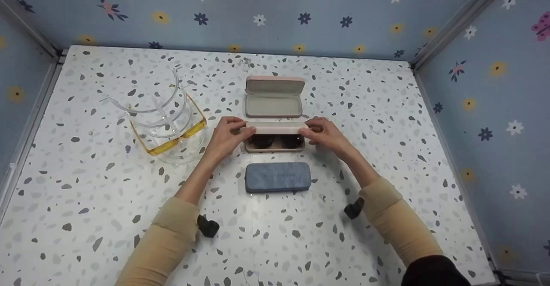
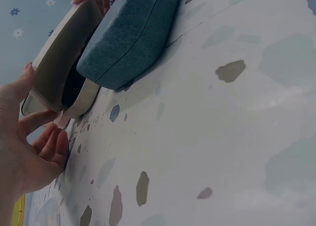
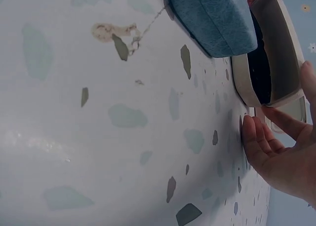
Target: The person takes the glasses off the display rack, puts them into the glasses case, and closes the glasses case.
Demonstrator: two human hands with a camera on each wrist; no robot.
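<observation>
A pale pink glasses case (image 1: 275, 150) lies in the middle of the table with its lid (image 1: 277, 127) partly raised. Dark sunglasses (image 1: 263, 141) sit inside it. My left hand (image 1: 228, 137) pinches the lid's left end, thumb on the front and index finger behind. At the other end, my right hand (image 1: 325, 134) holds the lid the same way. Both wrist views show the lid (image 2: 64, 58) tilted over the dark inside, with the other fingers (image 3: 261, 142) loosely bent near the tabletop.
A blue glasses case (image 1: 278, 177) lies closed just in front. Behind the lid stands another pink case (image 1: 273, 106), open, with a bare pale lining. Yellow-framed glasses (image 1: 178, 142) hang on a clear stand (image 1: 162, 118) at the left. Flowered panels (image 1: 258, 2) border the table.
</observation>
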